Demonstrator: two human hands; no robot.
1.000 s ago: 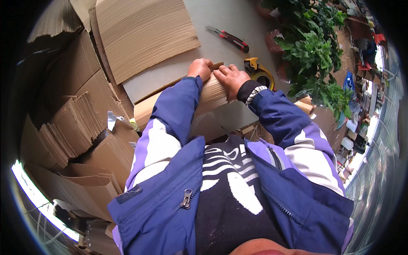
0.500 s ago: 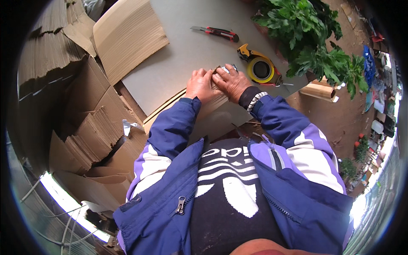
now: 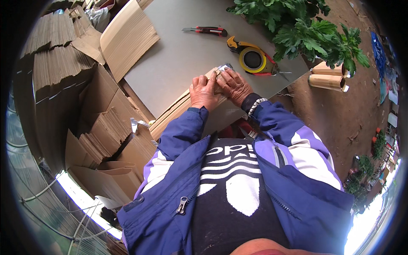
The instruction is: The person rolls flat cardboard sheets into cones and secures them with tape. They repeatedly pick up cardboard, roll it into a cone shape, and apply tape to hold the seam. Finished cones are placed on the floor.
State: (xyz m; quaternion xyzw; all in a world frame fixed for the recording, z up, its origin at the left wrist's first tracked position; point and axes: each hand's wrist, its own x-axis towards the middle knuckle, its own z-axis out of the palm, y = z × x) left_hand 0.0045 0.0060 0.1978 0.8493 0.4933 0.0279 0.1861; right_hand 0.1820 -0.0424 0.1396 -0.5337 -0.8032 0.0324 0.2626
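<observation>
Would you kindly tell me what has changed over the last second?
Little changed beyond the head camera shifting. The left hand and right hand stayed pressed side by side on the stack of folded cardboard. The tape dispenser and utility knife lay untouched on the grey table.

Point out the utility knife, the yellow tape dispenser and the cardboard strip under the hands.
utility knife point(image 3: 207, 30), head view, red handle.
yellow tape dispenser point(image 3: 251, 60), head view, yellow ring.
cardboard strip point(image 3: 174, 111), head view, bare left stretch.

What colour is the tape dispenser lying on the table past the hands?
The tape dispenser is yellow with a dark centre and red handle parts, seen clearly in the head view.
</observation>
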